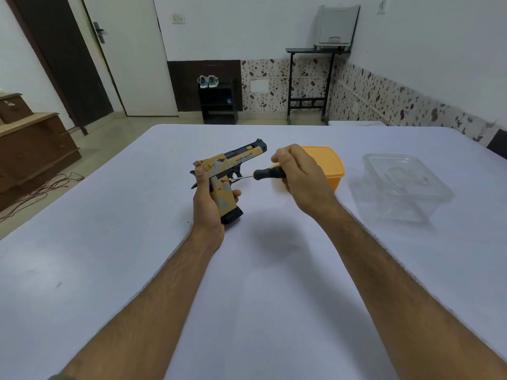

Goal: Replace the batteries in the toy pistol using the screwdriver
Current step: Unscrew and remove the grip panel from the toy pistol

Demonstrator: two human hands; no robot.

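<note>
- While the left hand [210, 200] wraps the toy pistol [226, 176] by its handle, held up above the desk [247, 270], the right hand [297, 175] has its grip clamped round the screwdriver [267, 174].
- Tip looks seated in a screw on the handle side.
- Risk imo: pistol's unsupported in the air, so the tip could slip out and chew the screw head.
- A loosened screw could drop and roll off; orange tub [329, 165] sits just behind.

The toy pistol [229, 176] slide reads "DESERT EAGLE", upside down.
</note>
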